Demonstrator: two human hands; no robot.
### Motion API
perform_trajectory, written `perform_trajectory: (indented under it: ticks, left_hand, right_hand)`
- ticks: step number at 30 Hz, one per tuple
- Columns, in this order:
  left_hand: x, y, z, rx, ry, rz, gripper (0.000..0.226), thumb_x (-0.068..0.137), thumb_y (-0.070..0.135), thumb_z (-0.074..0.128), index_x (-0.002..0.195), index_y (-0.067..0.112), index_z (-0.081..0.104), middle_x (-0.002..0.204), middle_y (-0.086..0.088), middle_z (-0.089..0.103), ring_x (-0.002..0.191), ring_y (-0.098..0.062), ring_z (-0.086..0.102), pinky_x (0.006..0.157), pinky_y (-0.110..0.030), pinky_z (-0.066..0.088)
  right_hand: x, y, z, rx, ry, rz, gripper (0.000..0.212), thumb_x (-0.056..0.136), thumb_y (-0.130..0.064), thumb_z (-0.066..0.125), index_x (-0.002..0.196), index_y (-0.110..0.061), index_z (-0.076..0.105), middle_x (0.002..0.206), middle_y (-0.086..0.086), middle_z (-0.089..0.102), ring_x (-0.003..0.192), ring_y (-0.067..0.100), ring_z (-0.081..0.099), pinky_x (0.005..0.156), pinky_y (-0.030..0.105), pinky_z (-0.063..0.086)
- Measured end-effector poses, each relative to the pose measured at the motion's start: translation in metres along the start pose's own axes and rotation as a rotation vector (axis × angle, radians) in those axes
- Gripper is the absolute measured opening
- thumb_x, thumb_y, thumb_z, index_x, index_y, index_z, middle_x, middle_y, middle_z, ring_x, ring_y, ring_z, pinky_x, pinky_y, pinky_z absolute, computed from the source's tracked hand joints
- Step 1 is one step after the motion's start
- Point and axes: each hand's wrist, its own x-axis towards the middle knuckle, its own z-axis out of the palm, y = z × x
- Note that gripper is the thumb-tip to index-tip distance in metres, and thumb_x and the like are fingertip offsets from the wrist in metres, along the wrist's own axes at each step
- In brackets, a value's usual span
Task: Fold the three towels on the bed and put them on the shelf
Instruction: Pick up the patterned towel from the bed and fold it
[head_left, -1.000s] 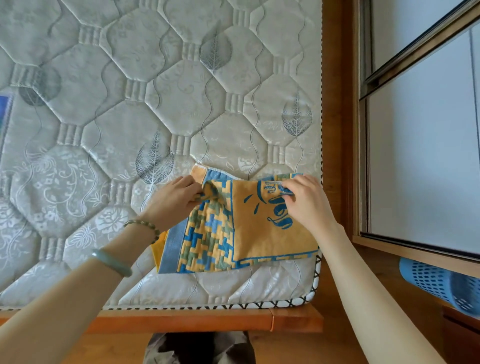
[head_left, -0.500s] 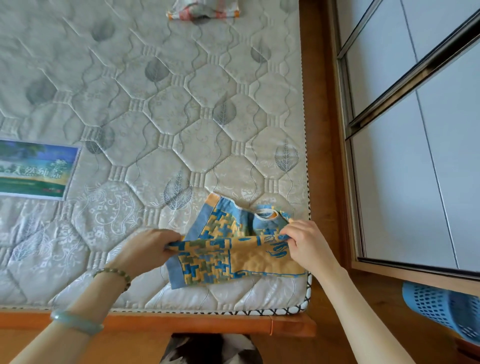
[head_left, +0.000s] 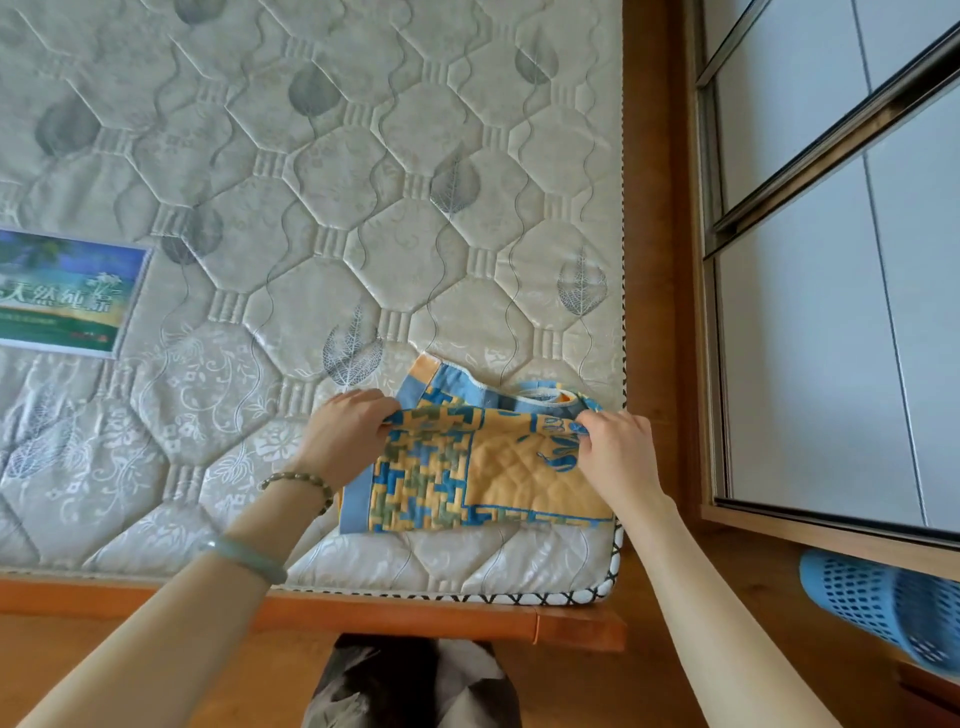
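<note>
A yellow and blue patterned towel (head_left: 483, 470) lies partly folded on the near right corner of the quilted mattress (head_left: 311, 208). My left hand (head_left: 348, 434) pinches its upper left corner, and my right hand (head_left: 618, 452) pinches its upper right corner. Both hold the top layer's folded edge, drawn toward me over the lower layer, whose far edge still shows beyond the hands. No other towel and no shelf can be seen in this frame.
A printed label (head_left: 62, 293) is on the mattress at the left. The wooden bed frame (head_left: 649, 260) borders the right and near sides. Sliding wardrobe doors (head_left: 831, 312) stand at the right, with a blue perforated basket (head_left: 883, 603) on the floor below them.
Both hands have drawn the towel's far edge toward me, folding it shorter. The camera tilted up from one second ago, then back down, so another cloth seen at the top has left view.
</note>
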Motion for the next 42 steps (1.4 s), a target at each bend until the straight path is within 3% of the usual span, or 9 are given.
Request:
perform_trajectory:
  ticks: [7, 11, 15, 20, 24, 28, 33, 38, 42]
  left_hand:
    - [0.015, 0.016, -0.056, -0.211, 0.201, -0.075, 0.023, 0.081, -0.002, 0.063, 0.091, 0.014, 0.076, 0.078, 0.018, 0.065, 0.076, -0.014, 0.061, 0.069, -0.025, 0.051]
    - [0.014, 0.033, -0.137, -0.238, 0.336, 0.088, 0.027, 0.075, 0.005, 0.058, 0.092, 0.013, 0.077, 0.085, 0.047, 0.056, 0.079, 0.019, 0.054, 0.073, -0.002, 0.038]
    - [-0.001, 0.043, -0.208, -0.218, 0.478, 0.132, 0.023, 0.079, -0.005, 0.067, 0.096, 0.008, 0.076, 0.09, 0.048, 0.055, 0.082, 0.021, 0.054, 0.073, 0.0, 0.036]
    - [-0.025, 0.03, -0.259, -0.169, 0.541, 0.066, 0.03, 0.075, -0.013, 0.064, 0.094, 0.008, 0.075, 0.089, 0.051, 0.055, 0.081, 0.023, 0.053, 0.074, 0.002, 0.035]
    - [-0.042, 0.01, -0.291, -0.22, 0.667, -0.088, 0.044, 0.078, 0.01, 0.058, 0.093, 0.05, 0.067, 0.085, 0.03, 0.067, 0.076, 0.014, 0.056, 0.069, -0.007, 0.041]
    - [-0.041, -0.021, -0.304, -0.243, 0.753, -0.293, 0.028, 0.082, 0.006, 0.058, 0.104, 0.011, 0.074, 0.097, -0.018, 0.072, 0.084, -0.022, 0.065, 0.063, -0.008, 0.038]
    - [-0.045, -0.061, -0.311, -0.305, 0.681, -0.494, 0.023, 0.086, 0.027, 0.063, 0.099, 0.012, 0.074, 0.085, -0.017, 0.07, 0.083, -0.038, 0.064, 0.063, -0.032, 0.047]
    - [-0.034, -0.09, -0.322, -0.494, 0.552, -0.515, 0.017, 0.087, 0.002, 0.061, 0.101, 0.005, 0.07, 0.087, -0.017, 0.065, 0.066, -0.026, 0.058, 0.048, -0.019, 0.052]
    - [-0.01, -0.12, -0.337, -0.455, 0.467, -0.463, 0.026, 0.084, 0.009, 0.055, 0.104, 0.01, 0.071, 0.094, -0.021, 0.07, 0.079, -0.032, 0.061, 0.074, -0.046, 0.052]
  right_hand:
    - [0.0, 0.023, -0.034, 0.197, 0.144, -0.05, 0.012, 0.077, -0.005, 0.072, 0.089, -0.008, 0.073, 0.078, 0.005, 0.071, 0.076, 0.026, 0.062, 0.083, 0.031, 0.035]
    - [0.015, 0.018, -0.063, 0.116, -0.181, -0.168, 0.007, 0.079, -0.022, 0.065, 0.084, -0.021, 0.069, 0.079, -0.001, 0.068, 0.083, 0.02, 0.055, 0.084, 0.026, 0.024]
    - [0.018, 0.006, -0.076, -0.039, -0.382, -0.102, 0.025, 0.082, -0.026, 0.058, 0.06, -0.026, 0.047, 0.083, 0.0, 0.064, 0.097, 0.027, 0.057, 0.084, 0.034, 0.028]
    - [0.001, -0.018, -0.088, 0.177, -0.465, 0.028, 0.011, 0.09, -0.025, 0.054, 0.087, -0.02, 0.063, 0.092, 0.009, 0.065, 0.1, 0.032, 0.061, 0.075, 0.032, 0.039]
    - [-0.005, -0.045, -0.131, 0.657, -0.299, 0.18, 0.012, 0.1, -0.019, 0.043, 0.104, -0.014, 0.053, 0.091, 0.005, 0.056, 0.085, 0.023, 0.055, 0.068, 0.029, 0.034]
    - [0.003, -0.069, -0.185, 0.69, -0.087, 0.15, 0.017, 0.101, -0.024, 0.039, 0.098, -0.011, 0.049, 0.08, 0.009, 0.059, 0.073, 0.027, 0.055, 0.064, 0.035, 0.04]
    - [0.023, -0.094, -0.244, 0.335, 0.134, 0.088, 0.013, 0.098, -0.016, 0.044, 0.106, -0.012, 0.053, 0.085, -0.001, 0.058, 0.075, 0.025, 0.05, 0.061, 0.032, 0.039]
    - [0.045, -0.104, -0.275, 0.102, 0.124, 0.22, 0.019, 0.087, -0.005, 0.051, 0.098, -0.016, 0.062, 0.096, 0.007, 0.064, 0.098, 0.032, 0.061, 0.071, 0.032, 0.042]
    - [0.072, -0.116, -0.287, 0.092, 0.294, 0.321, 0.021, 0.085, -0.002, 0.048, 0.087, -0.014, 0.065, 0.09, 0.008, 0.067, 0.095, 0.032, 0.06, 0.077, 0.035, 0.039]
